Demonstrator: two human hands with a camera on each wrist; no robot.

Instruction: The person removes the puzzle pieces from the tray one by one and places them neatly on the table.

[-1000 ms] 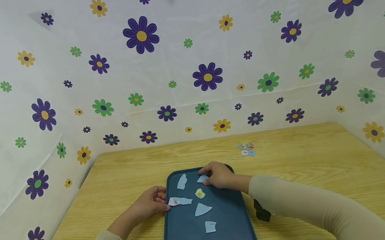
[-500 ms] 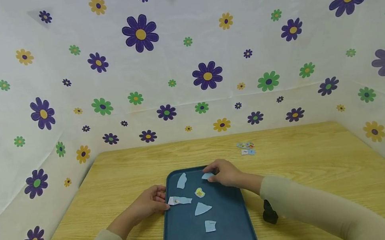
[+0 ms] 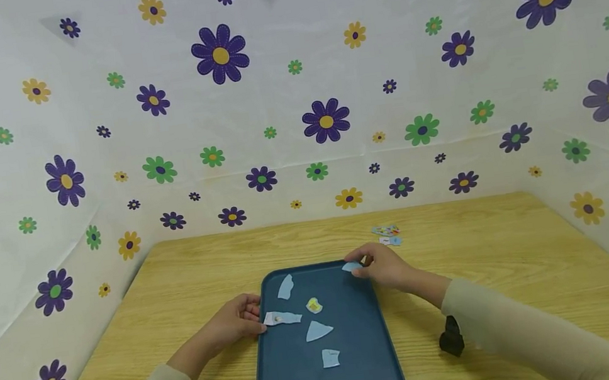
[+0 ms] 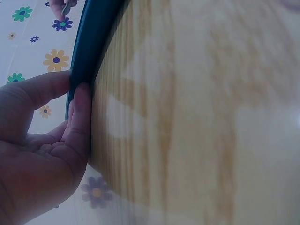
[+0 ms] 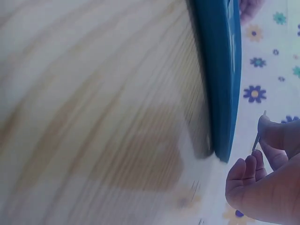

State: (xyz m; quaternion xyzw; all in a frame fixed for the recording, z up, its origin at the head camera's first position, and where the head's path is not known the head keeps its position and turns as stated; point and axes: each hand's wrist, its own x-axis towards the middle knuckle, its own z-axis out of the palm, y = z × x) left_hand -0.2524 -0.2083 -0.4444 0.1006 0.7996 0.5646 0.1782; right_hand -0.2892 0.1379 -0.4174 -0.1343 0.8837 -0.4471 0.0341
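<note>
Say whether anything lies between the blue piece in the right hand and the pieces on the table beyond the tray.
Only the right hand and perhaps the tray rim, at the far right corner; nothing else visible stands between the blue piece and the pieces on the table.

Right hand (image 3: pixel 387 267): we see it moved from near the middle of the far edge of the tray (image 3: pixel 355 323) to its far right corner.
Blue piece (image 3: pixel 351 267): it went along, pinched in that hand.
Right sleeve (image 3: pixel 526 321): we see it farther from the right edge.
</note>
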